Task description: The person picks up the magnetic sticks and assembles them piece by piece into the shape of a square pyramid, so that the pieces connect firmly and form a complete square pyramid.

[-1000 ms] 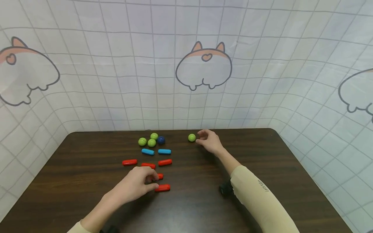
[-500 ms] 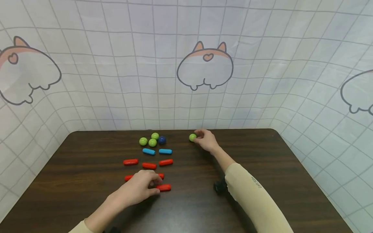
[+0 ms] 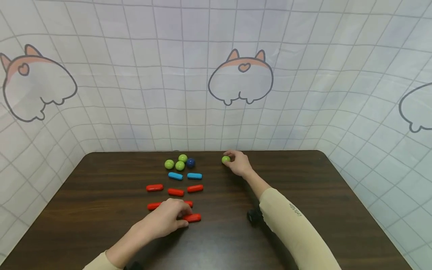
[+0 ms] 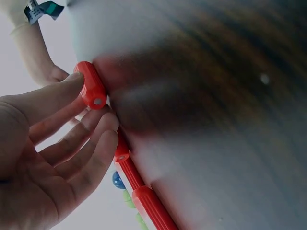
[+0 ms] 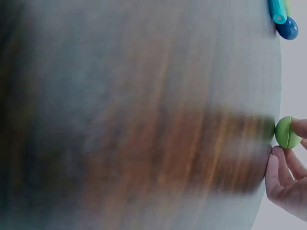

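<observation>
My left hand (image 3: 166, 219) is over the nearest red ribbed stick (image 3: 192, 218), with thumb and index finger on either side of it. In the left wrist view the thumb tip presses on this red stick (image 4: 92, 86), and the other fingers lie curved below. At the table's far side my right hand (image 3: 239, 164) pinches a lone green ball (image 3: 225, 159). The right wrist view has the green ball (image 5: 285, 132), with a seam round it, between thumb and fingers. Both the stick and the ball appear to rest on the table.
Several more red sticks (image 3: 154, 188) lie beyond my left hand, one partly hidden by it. Two blue sticks (image 3: 194, 176) sit farther back. Behind them are a dark blue ball (image 3: 190, 162) and three green balls (image 3: 180, 165). A white patterned curtain (image 3: 182, 93) surrounds the dark wooden table (image 3: 303, 180).
My right hand has moved left onto the green ball and now pinches it. My left hand has shifted slightly right, its fingers coming round the nearest red stick.
</observation>
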The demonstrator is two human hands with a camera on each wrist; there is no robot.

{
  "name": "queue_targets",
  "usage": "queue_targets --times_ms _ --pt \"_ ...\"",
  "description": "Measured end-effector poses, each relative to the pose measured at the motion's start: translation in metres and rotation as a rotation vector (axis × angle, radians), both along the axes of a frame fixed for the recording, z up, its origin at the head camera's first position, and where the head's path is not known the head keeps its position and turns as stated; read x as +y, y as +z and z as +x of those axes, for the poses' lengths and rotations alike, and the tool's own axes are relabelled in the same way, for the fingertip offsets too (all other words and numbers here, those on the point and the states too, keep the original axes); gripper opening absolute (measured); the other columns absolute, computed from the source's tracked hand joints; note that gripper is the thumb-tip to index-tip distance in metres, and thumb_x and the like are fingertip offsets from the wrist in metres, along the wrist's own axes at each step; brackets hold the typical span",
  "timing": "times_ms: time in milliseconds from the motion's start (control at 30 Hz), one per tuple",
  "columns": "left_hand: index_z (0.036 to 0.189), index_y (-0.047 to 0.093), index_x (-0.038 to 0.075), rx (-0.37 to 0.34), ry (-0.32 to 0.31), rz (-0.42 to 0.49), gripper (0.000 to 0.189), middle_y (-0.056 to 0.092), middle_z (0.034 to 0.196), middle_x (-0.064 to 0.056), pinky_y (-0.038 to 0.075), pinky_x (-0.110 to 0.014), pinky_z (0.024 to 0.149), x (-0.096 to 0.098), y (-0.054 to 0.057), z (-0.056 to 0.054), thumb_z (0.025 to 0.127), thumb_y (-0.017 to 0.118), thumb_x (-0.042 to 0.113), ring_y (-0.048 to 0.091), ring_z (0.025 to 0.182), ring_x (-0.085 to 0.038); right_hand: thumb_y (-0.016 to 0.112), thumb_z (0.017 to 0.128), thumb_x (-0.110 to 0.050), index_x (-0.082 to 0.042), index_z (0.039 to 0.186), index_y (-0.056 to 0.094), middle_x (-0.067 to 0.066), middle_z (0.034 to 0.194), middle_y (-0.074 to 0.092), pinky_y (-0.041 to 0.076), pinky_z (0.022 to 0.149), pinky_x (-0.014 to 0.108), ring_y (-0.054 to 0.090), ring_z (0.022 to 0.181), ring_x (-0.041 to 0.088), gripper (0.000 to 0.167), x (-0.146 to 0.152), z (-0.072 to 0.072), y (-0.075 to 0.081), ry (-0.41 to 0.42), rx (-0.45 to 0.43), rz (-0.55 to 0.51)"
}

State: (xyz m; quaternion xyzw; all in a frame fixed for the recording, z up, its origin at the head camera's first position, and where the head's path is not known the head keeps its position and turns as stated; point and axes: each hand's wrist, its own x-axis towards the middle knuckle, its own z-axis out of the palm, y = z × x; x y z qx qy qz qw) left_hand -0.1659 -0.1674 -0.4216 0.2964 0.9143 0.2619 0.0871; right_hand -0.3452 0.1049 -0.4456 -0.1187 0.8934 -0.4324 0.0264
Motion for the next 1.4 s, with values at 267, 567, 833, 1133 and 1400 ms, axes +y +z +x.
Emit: queue_targets --times_ms 267,567,833,1133,1400 --pt "0.096 0.076 0.012 0.029 -0.002 -0.028 0.014 0.063 0.081 0.015 0.050 -0.027 0.066 0.004 -0.002 -0.003 0.086 0.084 0.009 0.058 0.076 -0.007 0.069 0.100 -0.012 -0.001 0.132 0.064 0.017 0.123 0.066 0.053 0.093 0.046 0.062 0.114 0.033 0.034 0.003 0.003 0.002 0.031 0.022 0.049" --pt "0.094 0.074 0.013 0.046 0.000 -0.045 0.014 0.063 0.082 0.012 0.050 -0.029 0.066 0.008 -0.002 -0.001 0.086 0.085 0.012 0.059 0.076 -0.008 0.071 0.099 -0.016 0.000 0.127 0.066 0.013 0.119 0.068 0.051 0.093 0.046 0.062 0.110 0.030 0.033 0.016 0.014 0.005 0.061 0.032 0.113" --pt "0.094 0.073 0.012 0.053 -0.004 -0.049 0.014 0.064 0.084 0.010 0.051 -0.028 0.067 0.015 -0.003 -0.003 0.086 0.084 0.012 0.059 0.078 -0.008 0.075 0.096 -0.015 0.000 0.122 0.069 0.011 0.111 0.069 0.054 0.090 0.045 0.064 0.107 0.030 0.031 0.032 0.026 0.011 0.082 0.007 0.131" --pt "0.095 0.073 0.011 0.053 -0.004 -0.061 0.014 0.064 0.084 0.010 0.050 -0.028 0.064 0.017 -0.002 -0.003 0.086 0.084 0.007 0.057 0.077 -0.007 0.076 0.095 -0.015 -0.002 0.120 0.070 0.009 0.111 0.070 0.053 0.092 0.048 0.064 0.109 0.030 0.029 0.042 0.041 0.010 0.118 -0.005 0.130" --pt "0.095 0.073 0.011 0.068 -0.024 -0.068 0.013 0.064 0.087 0.008 0.051 -0.029 0.067 0.019 -0.001 -0.004 0.087 0.082 0.007 0.059 0.079 -0.010 0.078 0.093 -0.014 -0.005 0.119 0.071 0.005 0.108 0.070 0.055 0.085 0.041 0.064 0.102 0.025 0.029 0.048 0.047 0.009 0.130 -0.019 0.120"
